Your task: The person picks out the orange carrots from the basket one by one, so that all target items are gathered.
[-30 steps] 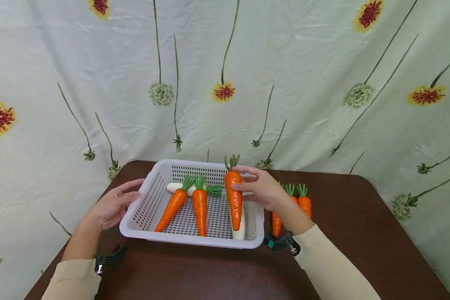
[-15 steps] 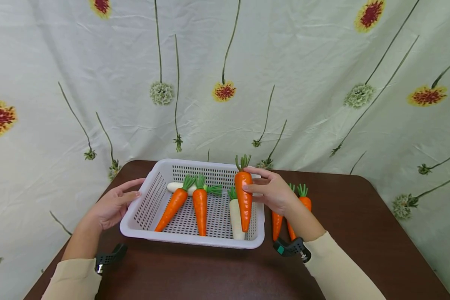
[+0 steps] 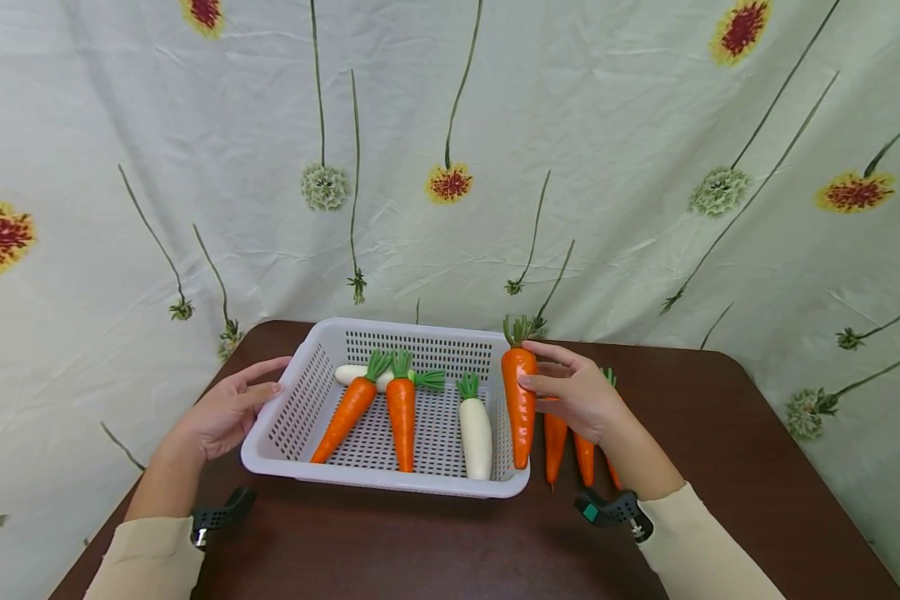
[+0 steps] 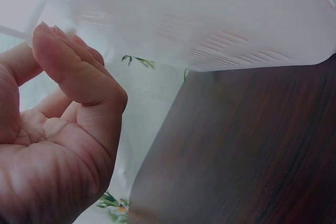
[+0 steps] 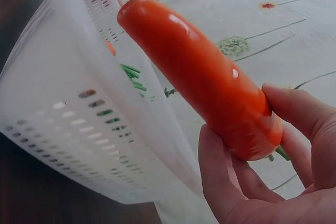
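My right hand (image 3: 581, 393) pinches an orange carrot (image 3: 520, 408) by its thick upper end, over the right rim of a white plastic basket (image 3: 360, 482). In the right wrist view that carrot (image 5: 199, 72) slants beside the basket's outer wall (image 5: 63, 93), its tip toward the camera's upper left. At the basket's left end my left hand (image 3: 228, 408) grips the rim between thumb and fingers. Two carrots, a left one (image 3: 345, 417) and a middle one (image 3: 401, 421), lie in the basket. One white radish (image 3: 476, 437) lies at its right side, and another (image 3: 352, 375) lies crosswise at the back.
Several carrots (image 3: 555, 446) lie side by side on the dark brown table (image 3: 720, 467), right of the basket and partly behind my right hand and forearm. A flowered cloth (image 3: 615, 108) hangs behind the table.
My right hand has carried the carrot rightward from inside the basket to over its right rim, uncovering the white radish beneath. The left hand and the basket stay in place.
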The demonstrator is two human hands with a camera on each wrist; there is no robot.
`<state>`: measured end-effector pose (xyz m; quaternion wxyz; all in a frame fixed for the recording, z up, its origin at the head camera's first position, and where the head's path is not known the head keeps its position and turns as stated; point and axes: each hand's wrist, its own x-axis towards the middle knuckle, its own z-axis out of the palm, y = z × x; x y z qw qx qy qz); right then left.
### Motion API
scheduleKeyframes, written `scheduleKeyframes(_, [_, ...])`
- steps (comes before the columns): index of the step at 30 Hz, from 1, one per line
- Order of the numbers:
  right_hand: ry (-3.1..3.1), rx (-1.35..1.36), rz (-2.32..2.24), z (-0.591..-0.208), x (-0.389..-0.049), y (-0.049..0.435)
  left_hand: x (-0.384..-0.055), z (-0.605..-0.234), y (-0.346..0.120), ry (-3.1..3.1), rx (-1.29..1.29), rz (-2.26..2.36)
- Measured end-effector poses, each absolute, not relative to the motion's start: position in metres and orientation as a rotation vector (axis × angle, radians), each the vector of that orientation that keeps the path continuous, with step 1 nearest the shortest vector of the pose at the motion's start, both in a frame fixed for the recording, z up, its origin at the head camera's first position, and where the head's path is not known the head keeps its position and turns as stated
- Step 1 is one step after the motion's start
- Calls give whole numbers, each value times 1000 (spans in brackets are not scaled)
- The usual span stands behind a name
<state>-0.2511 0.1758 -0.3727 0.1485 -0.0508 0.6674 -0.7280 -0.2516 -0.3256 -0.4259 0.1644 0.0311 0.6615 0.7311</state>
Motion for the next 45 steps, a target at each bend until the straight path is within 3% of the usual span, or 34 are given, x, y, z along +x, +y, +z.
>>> scheduleKeyframes(45, [1930, -57, -2177, -404, -235, 271, -251, -426, -326, 1926, 95, 2057])
